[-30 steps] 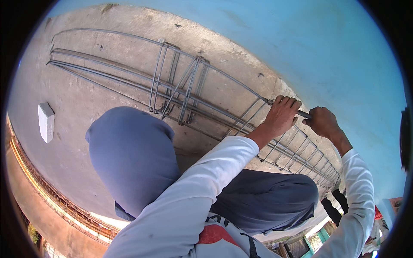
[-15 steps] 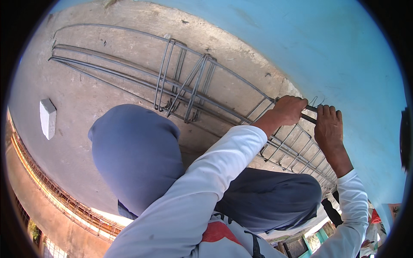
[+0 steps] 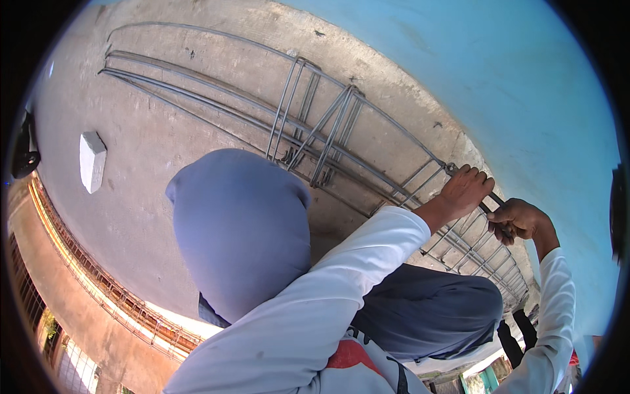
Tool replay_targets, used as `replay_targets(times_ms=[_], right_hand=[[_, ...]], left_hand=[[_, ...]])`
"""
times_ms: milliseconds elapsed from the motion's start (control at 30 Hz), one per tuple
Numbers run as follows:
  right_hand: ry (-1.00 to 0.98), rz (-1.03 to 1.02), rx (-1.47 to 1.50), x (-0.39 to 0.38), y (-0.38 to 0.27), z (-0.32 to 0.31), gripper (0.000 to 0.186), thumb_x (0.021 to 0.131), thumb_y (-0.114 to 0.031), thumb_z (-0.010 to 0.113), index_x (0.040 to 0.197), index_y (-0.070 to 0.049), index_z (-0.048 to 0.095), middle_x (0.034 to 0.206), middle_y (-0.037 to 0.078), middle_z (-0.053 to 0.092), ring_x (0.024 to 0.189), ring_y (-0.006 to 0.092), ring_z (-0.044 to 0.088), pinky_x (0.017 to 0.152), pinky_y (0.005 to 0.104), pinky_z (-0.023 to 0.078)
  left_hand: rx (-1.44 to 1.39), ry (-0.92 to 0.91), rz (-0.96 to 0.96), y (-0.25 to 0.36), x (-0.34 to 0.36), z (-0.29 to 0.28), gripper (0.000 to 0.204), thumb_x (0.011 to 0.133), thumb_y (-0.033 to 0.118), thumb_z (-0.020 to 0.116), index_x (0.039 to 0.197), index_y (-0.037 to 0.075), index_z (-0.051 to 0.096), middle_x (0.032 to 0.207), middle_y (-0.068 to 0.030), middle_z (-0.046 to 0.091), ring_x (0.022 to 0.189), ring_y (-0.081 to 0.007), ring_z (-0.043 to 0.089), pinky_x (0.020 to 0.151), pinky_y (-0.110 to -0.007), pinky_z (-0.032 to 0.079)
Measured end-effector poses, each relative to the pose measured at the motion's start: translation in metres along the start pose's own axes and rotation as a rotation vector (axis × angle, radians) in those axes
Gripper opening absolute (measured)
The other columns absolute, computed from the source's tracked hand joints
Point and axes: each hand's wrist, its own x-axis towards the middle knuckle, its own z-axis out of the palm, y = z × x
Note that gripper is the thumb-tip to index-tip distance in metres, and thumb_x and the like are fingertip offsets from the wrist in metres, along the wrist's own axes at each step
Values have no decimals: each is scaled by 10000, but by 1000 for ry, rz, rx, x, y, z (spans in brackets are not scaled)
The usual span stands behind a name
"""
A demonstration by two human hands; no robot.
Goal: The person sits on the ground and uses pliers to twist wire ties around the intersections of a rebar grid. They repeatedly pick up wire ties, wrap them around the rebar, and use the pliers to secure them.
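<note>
My left hand point(image 3: 464, 190) is closed round the dark handles of a pincers-like tool point(image 3: 449, 169), its head against the upper bar of a steel rebar cage point(image 3: 387, 121). Just to the right, my right hand point(image 3: 520, 220) has its fingers curled at the handle ends; most of its grip is hidden. The cage stretches from far left to lower right. Several rectangular stirrups point(image 3: 333, 141) stand bunched on its middle, and more are spaced along the part beyond my hands.
A blue wall point(image 3: 525, 118) rises close beyond the cage. On the concrete floor point(image 3: 131, 144) lies a pale block point(image 3: 92, 161). My bent knee point(image 3: 243, 223) is beside the cage. More rebar point(image 3: 118, 299) runs along the lower left, and a dark object point(image 3: 26, 148) sits at the left edge.
The tool's handles were held apart between both hands. My right hand has come down and turned, its fingers now curled under. The view has shifted, so the scene sits further right.
</note>
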Motion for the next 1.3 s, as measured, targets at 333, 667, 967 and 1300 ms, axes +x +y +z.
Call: replay_targets(times_ms=[333,667,967,1300], right_hand=[[356,-95,-640,-3,-25,13,354,979,-322,666,867,13,655,662,144,664,515,252,669,477,363,549],[-140,-327,174,21,58,1,396,1027,-288,609,1193,70,640,868,185,727,689,274,739,632,392,642],[-82,-580,326,38,53,22,382,1031,-279,608,1233,43,635,869,139,727,698,229,722,681,336,606],[-462,-819,694,77,52,54,856,1014,-665,386,1467,58,457,1181,262,675,1079,374,676,914,582,535]], left_hand=[[-388,-714,-139,-34,42,-46,438,809,291,810,1212,165,696,1093,-101,730,1098,-302,666,924,-432,497],[-525,-436,-402,-80,52,-93,473,931,302,732,1307,33,635,1293,-189,671,1179,-285,651,976,-396,519],[-1171,-285,-738,-80,30,-61,424,1004,307,667,1310,25,585,1178,-161,687,1072,-270,687,958,-409,563],[-1942,-68,-710,-65,4,-42,305,1066,269,555,1244,29,616,1141,-130,696,1044,-243,698,943,-429,592]])
